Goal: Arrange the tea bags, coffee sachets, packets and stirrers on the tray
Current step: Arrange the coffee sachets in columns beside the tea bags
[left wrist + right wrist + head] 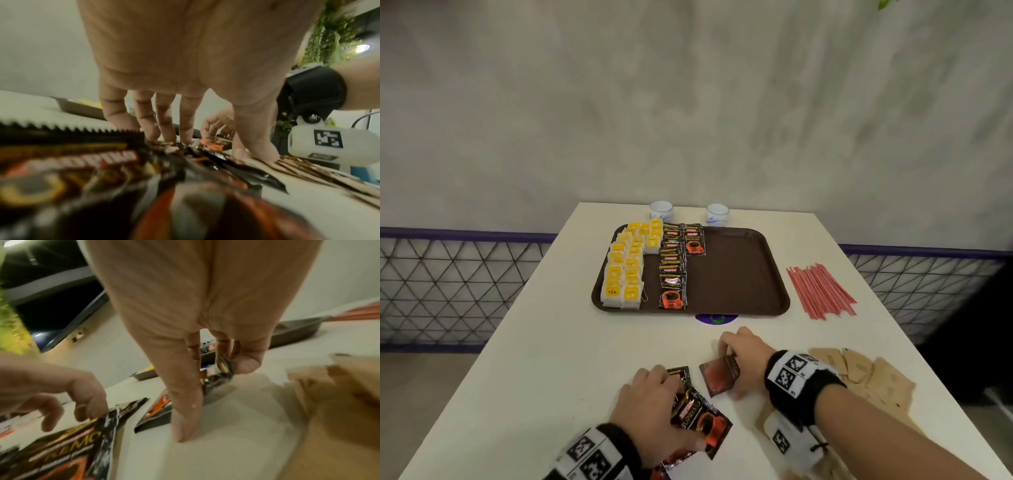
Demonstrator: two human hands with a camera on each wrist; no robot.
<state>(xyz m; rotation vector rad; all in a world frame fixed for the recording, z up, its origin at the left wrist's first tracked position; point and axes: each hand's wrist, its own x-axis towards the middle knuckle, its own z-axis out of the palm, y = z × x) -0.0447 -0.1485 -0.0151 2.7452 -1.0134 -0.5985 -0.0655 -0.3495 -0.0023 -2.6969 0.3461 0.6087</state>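
Note:
A brown tray [732, 274] holds rows of yellow tea bags [623, 267] at its left and a column of black coffee sachets [673, 267] beside them. Red stirrers [820, 291] lie on the table right of the tray. Brown packets [873, 380] are heaped at the near right. My right hand [726, 370] pinches one coffee sachet [717, 375] by its edges, thumb on one side and fingers on the other [246, 361]. My left hand [650, 394] rests with straight fingers [164, 126] on a loose pile of coffee sachets [702, 421] near the table's front.
Two small white cups [661, 210] [717, 214] stand behind the tray. A purple round sticker [715, 318] shows at the tray's front edge. The white table [534, 342] drops off at left and right, with a mesh fence beyond it.

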